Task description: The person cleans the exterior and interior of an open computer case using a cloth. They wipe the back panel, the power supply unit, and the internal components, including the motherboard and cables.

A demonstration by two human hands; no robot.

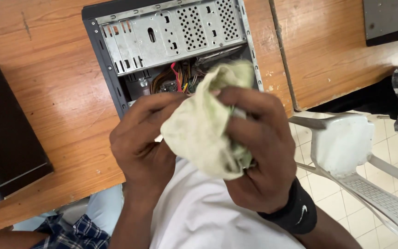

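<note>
Both hands grip a pale green cloth [208, 124], bunched above the desk's [56, 92] near edge: left hand [146, 147] pinches one side, right hand [259, 147] closes around the other. Open PC case [171, 46] sits behind. Advice: keep the wad tight, clear of the coloured wiring [178, 78].

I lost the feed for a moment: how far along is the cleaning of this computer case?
Done: the computer case lies open, side panel off. In hand: both the left hand and right hand grip a pale green cloth above it. Left: cables inside show no wiping yet.
</note>
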